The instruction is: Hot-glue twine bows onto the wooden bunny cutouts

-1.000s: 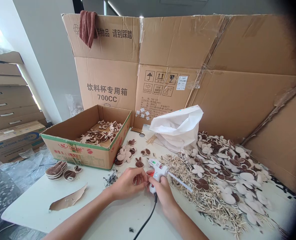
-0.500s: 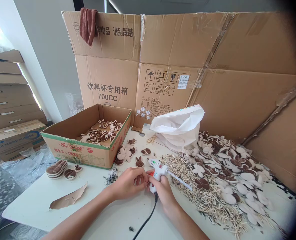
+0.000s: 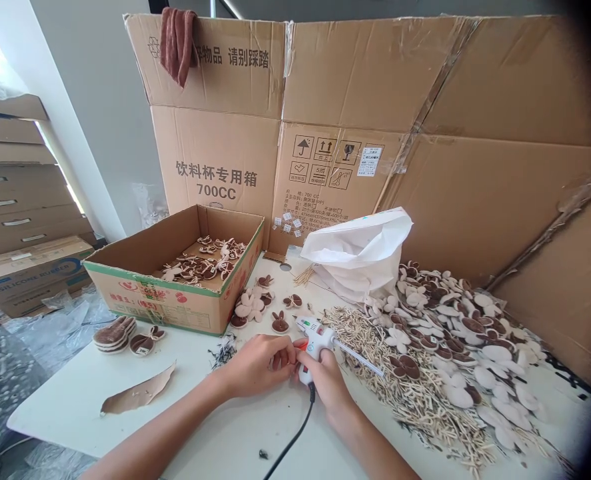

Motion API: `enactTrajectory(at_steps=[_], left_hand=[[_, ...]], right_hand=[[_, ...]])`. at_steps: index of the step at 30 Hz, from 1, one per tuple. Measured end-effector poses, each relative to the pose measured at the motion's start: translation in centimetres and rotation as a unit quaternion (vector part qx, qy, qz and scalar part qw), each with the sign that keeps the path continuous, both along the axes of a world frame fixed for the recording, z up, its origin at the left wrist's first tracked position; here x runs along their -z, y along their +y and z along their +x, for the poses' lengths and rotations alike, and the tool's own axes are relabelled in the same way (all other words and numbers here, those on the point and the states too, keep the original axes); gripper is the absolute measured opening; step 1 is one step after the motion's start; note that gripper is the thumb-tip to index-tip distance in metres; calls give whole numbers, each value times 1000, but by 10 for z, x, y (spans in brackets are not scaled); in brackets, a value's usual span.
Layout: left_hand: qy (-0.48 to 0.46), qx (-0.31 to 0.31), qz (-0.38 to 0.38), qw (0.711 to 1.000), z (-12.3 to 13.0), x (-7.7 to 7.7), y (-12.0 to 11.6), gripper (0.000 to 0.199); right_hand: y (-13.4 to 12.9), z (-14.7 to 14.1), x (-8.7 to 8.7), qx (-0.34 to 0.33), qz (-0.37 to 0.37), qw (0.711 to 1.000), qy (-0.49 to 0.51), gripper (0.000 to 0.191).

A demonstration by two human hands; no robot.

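My right hand [image 3: 329, 381] is wrapped round a white hot glue gun [image 3: 316, 341], its nozzle pointing up and left. A translucent glue stick [image 3: 359, 359] sticks out of its back, and a black cord [image 3: 295, 437] runs down from the handle. Close against the gun's orange trigger, my left hand [image 3: 261, 363] has its fingertips pinched together; whatever they hold is hidden. Just beyond the hands lie a brown bunny-shaped fabric piece [image 3: 280, 323] and a small cluster of pale and brown pieces [image 3: 251, 305].
An open carton [image 3: 160, 307] with fabric pieces stands back left. To the right spread a heap of short beige cord bits [image 3: 415, 393] and a pile of fabric shapes [image 3: 455, 327]. A white bag [image 3: 360, 253] sits before the cardboard wall [image 3: 345, 80]. Torn cardboard [image 3: 138, 393] lies at left.
The camera view has shifted slightly. Both hands and the glue gun keep practically the same pose, and nothing on the table has visibly moved.
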State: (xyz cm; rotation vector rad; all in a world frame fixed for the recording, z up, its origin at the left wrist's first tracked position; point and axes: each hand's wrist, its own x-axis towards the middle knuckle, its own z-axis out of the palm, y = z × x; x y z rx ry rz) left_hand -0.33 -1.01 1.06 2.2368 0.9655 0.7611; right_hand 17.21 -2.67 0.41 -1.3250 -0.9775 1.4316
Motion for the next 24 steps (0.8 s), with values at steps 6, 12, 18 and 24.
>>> enactTrajectory(at_steps=[6,12,18,24], left_hand=[[9,0,-2,1000,0,-1,0,11],[14,0,-5,1000,0,-1,0,10],[39,1,25,999,-1,-2,0,10],[42,6,38,998,-2,0,0,10]], right_hand=[[-5,-3,-8,15,-1,1000,-10,16],[-5,-4,-8,23,-1,1000,-13,16],[-3,-3,-4,13,-1,1000,-11,17],[2,0,4,0,-3,1000,-13,20]])
